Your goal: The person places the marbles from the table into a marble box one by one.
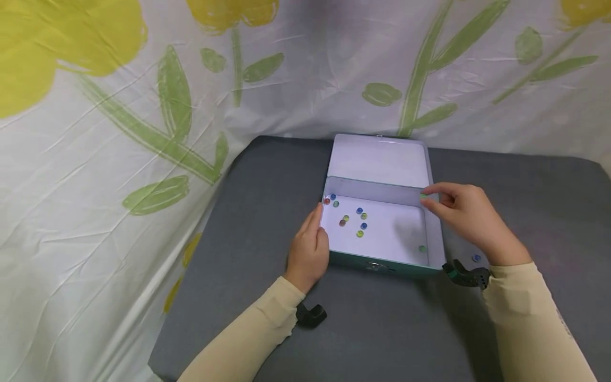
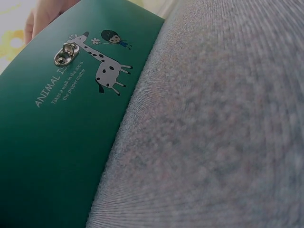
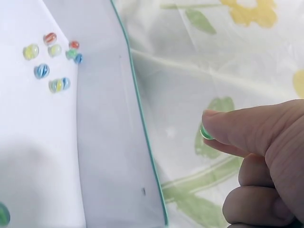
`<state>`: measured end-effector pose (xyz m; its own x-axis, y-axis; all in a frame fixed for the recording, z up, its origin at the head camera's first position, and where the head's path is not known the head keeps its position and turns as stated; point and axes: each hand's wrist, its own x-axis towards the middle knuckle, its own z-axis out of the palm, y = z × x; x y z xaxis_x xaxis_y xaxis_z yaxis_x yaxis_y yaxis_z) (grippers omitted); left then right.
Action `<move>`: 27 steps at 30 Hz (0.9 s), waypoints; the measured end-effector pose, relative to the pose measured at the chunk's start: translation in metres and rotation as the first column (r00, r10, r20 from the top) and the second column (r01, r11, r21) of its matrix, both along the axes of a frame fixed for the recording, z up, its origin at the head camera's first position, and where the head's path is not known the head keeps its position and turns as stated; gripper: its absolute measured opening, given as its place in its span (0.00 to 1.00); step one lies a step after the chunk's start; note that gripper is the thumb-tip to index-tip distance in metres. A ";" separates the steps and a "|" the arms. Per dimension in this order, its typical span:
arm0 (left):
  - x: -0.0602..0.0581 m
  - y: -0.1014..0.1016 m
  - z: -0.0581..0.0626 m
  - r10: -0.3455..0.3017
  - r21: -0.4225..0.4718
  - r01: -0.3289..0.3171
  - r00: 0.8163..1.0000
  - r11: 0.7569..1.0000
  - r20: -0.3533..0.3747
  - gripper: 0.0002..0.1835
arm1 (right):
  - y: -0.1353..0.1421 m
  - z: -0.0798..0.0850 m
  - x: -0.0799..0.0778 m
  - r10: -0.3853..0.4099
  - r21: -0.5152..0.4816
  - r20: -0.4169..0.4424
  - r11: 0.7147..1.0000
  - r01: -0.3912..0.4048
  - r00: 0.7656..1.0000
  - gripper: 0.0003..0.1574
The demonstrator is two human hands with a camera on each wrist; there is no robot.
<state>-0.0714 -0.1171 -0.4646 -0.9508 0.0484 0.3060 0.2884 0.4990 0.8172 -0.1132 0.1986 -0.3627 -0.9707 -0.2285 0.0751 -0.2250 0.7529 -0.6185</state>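
Note:
A green tin box (image 1: pixel 406 269) with a white inside stands on the grey table, its lid (image 1: pixel 377 159) laid back behind it. My left hand (image 1: pixel 309 252) rests against the box's left wall, fingers along the side. Over the box's right end, my right hand (image 1: pixel 465 212) pinches a green marble (image 3: pixel 205 133) between thumb and forefinger, above the floor of the box. Several glass marbles in blue, yellow, green and red lie inside, among them a blue marble (image 1: pixel 364 226) and a yellow marble (image 1: pixel 360 233). One green marble (image 1: pixel 422 248) sits apart near the front right corner.
A blue marble (image 1: pixel 476 258) lies on the grey table (image 1: pixel 382 334) right of the box, by the right wrist. A metal clasp (image 2: pixel 66 53) sticks out from the box's printed front. Behind the table hangs a white sheet (image 1: pixel 305 106) with painted flowers.

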 end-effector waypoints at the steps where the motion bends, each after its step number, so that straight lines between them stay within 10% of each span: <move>1: 0.000 0.000 -0.001 0.001 0.003 -0.001 1.000 1.000 0.000 0.29 | -0.002 0.000 -0.001 0.004 -0.001 0.002 1.000 -0.004 1.000 0.18; 27: -0.001 -0.001 -0.001 0.003 -0.028 -0.004 1.000 1.000 -0.023 0.30 | -0.080 -0.016 -0.053 0.161 -0.013 0.064 0.987 -0.161 0.985 0.14</move>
<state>-0.0726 -0.1184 -0.4660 -0.9439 0.0538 0.3259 0.3047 0.5224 0.7964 -0.1662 0.1190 -0.3782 -0.9242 -0.3816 0.0156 -0.3019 0.7050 -0.6417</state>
